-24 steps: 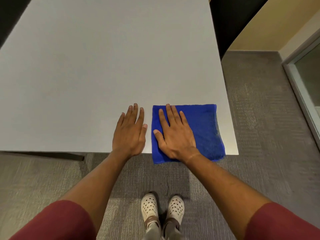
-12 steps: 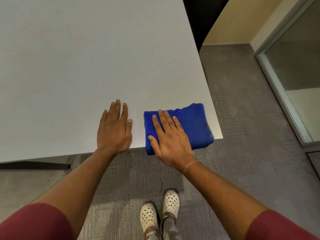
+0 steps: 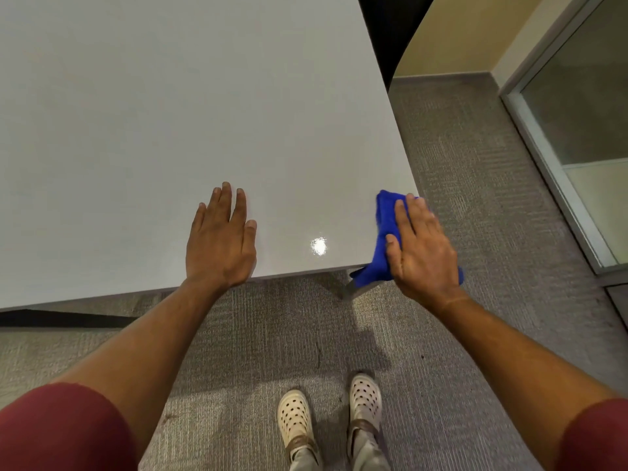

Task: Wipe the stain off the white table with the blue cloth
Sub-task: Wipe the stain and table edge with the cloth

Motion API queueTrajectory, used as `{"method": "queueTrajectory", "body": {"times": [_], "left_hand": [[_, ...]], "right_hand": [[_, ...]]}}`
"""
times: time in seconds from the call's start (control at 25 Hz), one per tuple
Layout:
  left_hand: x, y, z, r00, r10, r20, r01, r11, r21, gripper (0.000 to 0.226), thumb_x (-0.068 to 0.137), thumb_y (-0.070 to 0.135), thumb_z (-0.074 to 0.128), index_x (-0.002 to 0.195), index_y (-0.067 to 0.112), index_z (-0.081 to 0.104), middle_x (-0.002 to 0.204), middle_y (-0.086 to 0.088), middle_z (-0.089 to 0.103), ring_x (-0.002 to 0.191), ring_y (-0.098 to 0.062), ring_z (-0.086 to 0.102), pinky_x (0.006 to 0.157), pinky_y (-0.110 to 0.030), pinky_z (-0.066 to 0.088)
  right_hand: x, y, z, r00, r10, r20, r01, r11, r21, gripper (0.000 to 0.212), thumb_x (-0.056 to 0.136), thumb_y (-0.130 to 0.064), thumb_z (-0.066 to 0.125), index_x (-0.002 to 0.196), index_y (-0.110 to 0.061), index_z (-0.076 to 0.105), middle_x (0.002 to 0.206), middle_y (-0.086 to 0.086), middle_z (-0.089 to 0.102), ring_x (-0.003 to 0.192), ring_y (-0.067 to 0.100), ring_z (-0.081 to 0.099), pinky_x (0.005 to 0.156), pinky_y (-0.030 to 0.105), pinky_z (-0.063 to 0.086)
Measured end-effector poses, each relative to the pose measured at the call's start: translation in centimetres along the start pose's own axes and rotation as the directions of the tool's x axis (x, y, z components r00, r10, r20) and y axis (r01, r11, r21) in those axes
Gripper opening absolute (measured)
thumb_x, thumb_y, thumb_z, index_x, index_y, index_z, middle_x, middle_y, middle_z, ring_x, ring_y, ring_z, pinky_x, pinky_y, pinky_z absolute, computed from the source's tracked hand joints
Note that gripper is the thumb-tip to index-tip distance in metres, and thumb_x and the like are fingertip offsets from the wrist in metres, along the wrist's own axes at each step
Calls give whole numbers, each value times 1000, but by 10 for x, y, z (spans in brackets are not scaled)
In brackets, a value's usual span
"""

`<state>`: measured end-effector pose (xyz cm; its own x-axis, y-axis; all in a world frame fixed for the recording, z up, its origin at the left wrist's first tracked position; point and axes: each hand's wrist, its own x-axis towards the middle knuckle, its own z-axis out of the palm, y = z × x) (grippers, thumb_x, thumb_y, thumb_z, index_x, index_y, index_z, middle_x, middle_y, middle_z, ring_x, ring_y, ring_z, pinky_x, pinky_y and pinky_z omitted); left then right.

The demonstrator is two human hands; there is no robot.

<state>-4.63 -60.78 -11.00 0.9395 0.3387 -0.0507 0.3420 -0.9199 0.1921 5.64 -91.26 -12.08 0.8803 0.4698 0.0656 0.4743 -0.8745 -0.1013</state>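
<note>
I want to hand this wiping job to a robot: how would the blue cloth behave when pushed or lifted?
Likely floppy: the blue cloth is bunched under the right hand and droops over the white table corner. It probably crumples rather than slides flat when pushed. It looks light.

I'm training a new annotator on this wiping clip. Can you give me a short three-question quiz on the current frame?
1. Which hand presses on the blue cloth?
2. True or false: the cloth lies wholly on the white table.
3. The left hand is: A) flat on the table, B) gripping the cloth, C) raised in the air.

Key
1. The right hand.
2. False: it is bunched at the table's near right corner and hangs over the edge.
3. A.
</note>
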Motion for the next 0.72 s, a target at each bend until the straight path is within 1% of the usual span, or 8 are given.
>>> {"method": "queueTrajectory", "body": {"times": [0.04, 0.12, 0.24, 0.36, 0.44, 0.52, 0.6, 0.72], "left_hand": [[0, 1, 0, 1000, -4, -1, 4, 1000, 3, 61, 100, 38, 17, 155, 13, 10, 164, -11, 5, 152, -22, 1, 123, -41, 3], [0, 3, 1, 1000, -19, -6, 19, 1000, 14, 61, 100, 38, 17, 155, 13, 11, 164, -12, 6, 152, -22, 1, 123, -42, 4], [1, 6, 3, 999, -38, -16, 38, 999, 23, 61, 100, 37, 19, 155, 13, 11, 164, -12, 6, 152, -23, 2, 123, -42, 4], [2, 7, 3, 999, -40, -14, 40, 999, 20, 62, 99, 38, 18, 155, 13, 10, 164, -11, 6, 152, -22, 1, 123, -42, 4], [1, 6, 3, 999, -49, -17, 49, 999, 18, 63, 98, 40, 16, 155, 14, 10, 164, -10, 5, 152, -22, 1, 123, -42, 4], [0, 6, 5, 998, -49, -32, 49, 999, 9, 64, 98, 41, 16, 155, 13, 12, 164, -11, 7, 152, -22, 3, 123, -41, 5], [-1, 5, 5, 999, -26, -38, 26, 1000, -3, 65, 97, 41, 17, 155, 13, 14, 164, -13, 9, 152, -22, 4, 123, -39, 4], [-5, 1, 4, 1000, 11, -17, -11, 1000, 0, 66, 97, 43, 18, 155, 13, 11, 164, -13, 6, 152, -22, 2, 122, -38, 2]], "right_hand": [[-1, 6, 0, 999, 41, 3, -42, 999, 30, 63, 101, -41, 20, 152, -5, 26, 161, 19, 23, 148, 33, 25, 117, 47, 29], [-2, 8, 2, 996, 94, -9, -93, 994, 48, 65, 101, -42, 16, 152, -3, 24, 161, 22, 19, 149, 35, 21, 121, 46, 19], [-3, -12, 5, 995, 84, -54, -85, 996, -4, 68, 101, -44, 16, 151, 1, 26, 160, 23, 22, 150, 34, 15, 124, 46, 9], [-6, -48, 8, 995, -77, -63, 77, 997, 0, 73, 99, -54, 22, 153, -6, 27, 160, 21, 24, 151, 32, 17, 123, 46, 12], [-6, -78, 14, 962, -267, -57, 269, 963, 27, 81, 95, -64, 27, 154, -9, 25, 161, 21, 21, 151, 32, 16, 123, 47, 13], [-4, -103, 22, 916, -395, -63, 397, 918, 7, 83, 94, -66, 30, 153, -8, 27, 160, 22, 24, 149, 33, 21, 122, 48, 16], [-1, -111, 27, 895, -439, -74, 437, 899, -37, 80, 96, -63, 32, 151, -5, 30, 158, 23, 28, 147, 35, 26, 121, 49, 19], [-2, -86, 25, 885, -458, -83, 449, 888, -100, 77, 97, -59, 37, 149, -3, 34, 156, 24, 33, 145, 35, 32, 120, 49, 24]]}}
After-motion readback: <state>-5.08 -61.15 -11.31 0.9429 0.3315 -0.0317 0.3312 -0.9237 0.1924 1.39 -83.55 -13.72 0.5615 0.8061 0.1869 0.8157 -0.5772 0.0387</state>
